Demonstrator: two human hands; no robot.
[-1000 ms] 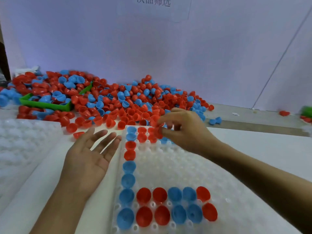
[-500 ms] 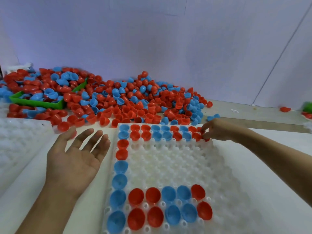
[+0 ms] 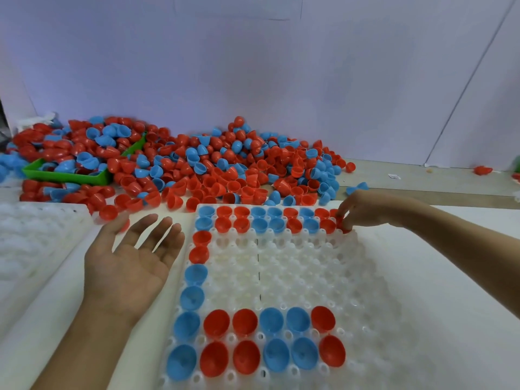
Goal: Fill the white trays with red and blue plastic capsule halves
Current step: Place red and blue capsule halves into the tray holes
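Observation:
A white dimpled tray [image 3: 295, 271] lies in front of me. Red and blue capsule halves fill its two far rows, its left column and part of its two near rows. My right hand [image 3: 363, 208] reaches to the far right corner of the tray and pinches a red capsule half [image 3: 343, 224] over a socket there. My left hand [image 3: 132, 263] lies palm up, fingers spread and holding nothing, on the table just left of the tray. A big heap of loose red and blue halves [image 3: 219, 167] spreads behind the tray.
A green bin [image 3: 67, 175] full of halves sits at the far left in the heap. A second white tray [image 3: 31, 243] lies at the left. A pale wall stands behind the heap. A few stray halves [image 3: 482, 170] lie at the far right.
My right hand moved from the tray's far middle to its far right corner, and the far rows it covered now show filled. My left hand stayed palm up.

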